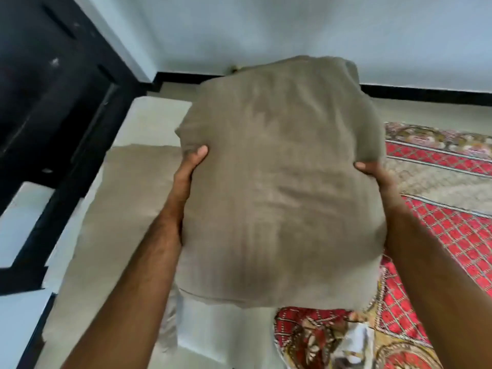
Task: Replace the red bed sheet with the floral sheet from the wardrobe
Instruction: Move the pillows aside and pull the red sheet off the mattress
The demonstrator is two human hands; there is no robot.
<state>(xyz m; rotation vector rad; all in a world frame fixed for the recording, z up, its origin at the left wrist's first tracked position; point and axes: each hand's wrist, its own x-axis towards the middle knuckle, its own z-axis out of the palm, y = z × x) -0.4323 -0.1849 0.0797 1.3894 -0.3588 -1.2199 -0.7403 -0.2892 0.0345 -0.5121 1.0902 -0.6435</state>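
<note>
A large olive-brown pillow (279, 187) fills the middle of the head view, held up in the air. My left hand (190, 166) grips its left edge, thumb on top. At the right edge my right hand (371, 171) grips it too, most fingers hidden behind the fabric. The red patterned bed sheet (452, 230) lies on the bed to the right and below the pillow. No floral sheet or wardrobe shows in view.
A second beige pillow (111, 230) lies at the left on the pale floor (149, 118). Dark furniture (53, 102) stands at the far left. A white wall (292, 27) with a black skirting strip runs behind.
</note>
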